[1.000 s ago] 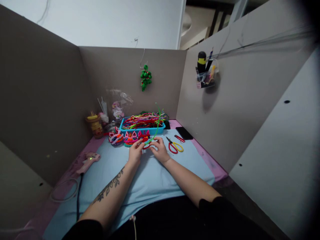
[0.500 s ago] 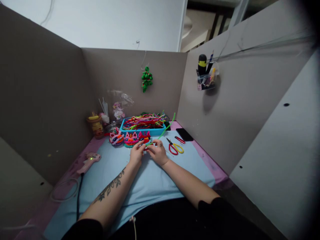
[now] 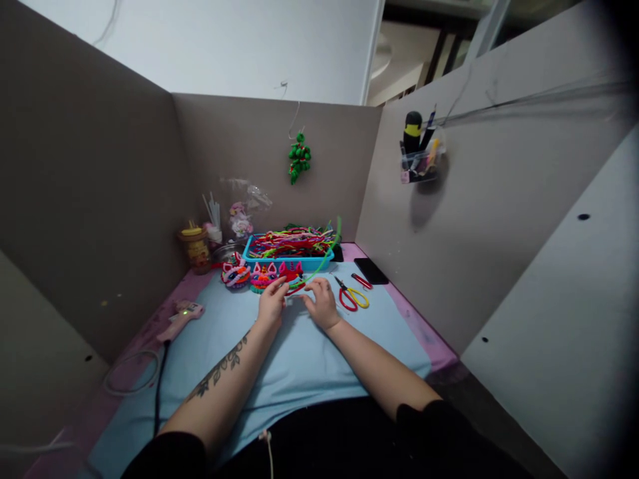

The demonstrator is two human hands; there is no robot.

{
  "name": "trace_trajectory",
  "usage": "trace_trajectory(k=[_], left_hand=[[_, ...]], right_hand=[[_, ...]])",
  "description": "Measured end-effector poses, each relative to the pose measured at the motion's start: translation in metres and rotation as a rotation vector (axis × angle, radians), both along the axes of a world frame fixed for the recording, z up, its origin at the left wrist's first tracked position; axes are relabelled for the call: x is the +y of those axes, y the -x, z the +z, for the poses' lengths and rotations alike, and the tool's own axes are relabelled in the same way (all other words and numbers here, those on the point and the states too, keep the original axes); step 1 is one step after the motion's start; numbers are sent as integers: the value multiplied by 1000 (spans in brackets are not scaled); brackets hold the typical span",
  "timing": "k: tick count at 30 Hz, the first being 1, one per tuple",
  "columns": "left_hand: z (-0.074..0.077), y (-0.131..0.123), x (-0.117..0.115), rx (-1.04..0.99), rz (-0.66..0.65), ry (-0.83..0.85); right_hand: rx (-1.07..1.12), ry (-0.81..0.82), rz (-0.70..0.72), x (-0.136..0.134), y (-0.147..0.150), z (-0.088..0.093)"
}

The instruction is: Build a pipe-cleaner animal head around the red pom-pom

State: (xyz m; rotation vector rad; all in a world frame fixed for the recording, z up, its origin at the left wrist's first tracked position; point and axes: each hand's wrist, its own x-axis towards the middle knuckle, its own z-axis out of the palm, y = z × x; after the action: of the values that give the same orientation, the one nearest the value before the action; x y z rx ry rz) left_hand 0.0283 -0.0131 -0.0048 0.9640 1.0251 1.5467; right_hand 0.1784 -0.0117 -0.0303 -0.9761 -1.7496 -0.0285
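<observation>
A craft workshop booth: grey-brown flat panels point(image 3: 224, 146) enclose a blue cloth-covered surface point(image 3: 219, 319); a rectangular blue plastic tray point(image 3: 312, 264) holds multicoloured fuzzy stems point(image 3: 292, 243), a pink pistol-shaped glue gun point(image 3: 180, 322) left of it.

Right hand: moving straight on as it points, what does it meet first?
The right hand would probably meet the green stem in the left hand first, then perhaps the red figure behind; depth is unclear.

A green pipe cleaner point(image 3: 339, 231), a far blue tray point(image 3: 314, 263) of multicoloured strands point(image 3: 289, 243) and, right, red-and-yellow-handled scissors point(image 3: 345, 288) brighten pale blue cloth point(image 3: 309, 366).
</observation>
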Motion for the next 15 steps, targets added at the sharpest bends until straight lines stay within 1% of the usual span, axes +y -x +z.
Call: trace_trajectory(k=[3,6,8,9,11,15], left_hand=[[2,3,1,20,-4,-20],[3,4,2,64,-13,-48],[4,5,1,103,-23,-66],[4,5,1,122,-30,-73],[5,6,1,159,-46,-81],[7,7,-1,223,-79,-85]], right_hand=[[132,152,80,3,-5,0],[454,368,189,7,-7,3],[668,479,283,8,-7,6],[741,515,321,9,-8,8],[827,553,356,11,-9,10],[901,588,370,15,-18,14]])
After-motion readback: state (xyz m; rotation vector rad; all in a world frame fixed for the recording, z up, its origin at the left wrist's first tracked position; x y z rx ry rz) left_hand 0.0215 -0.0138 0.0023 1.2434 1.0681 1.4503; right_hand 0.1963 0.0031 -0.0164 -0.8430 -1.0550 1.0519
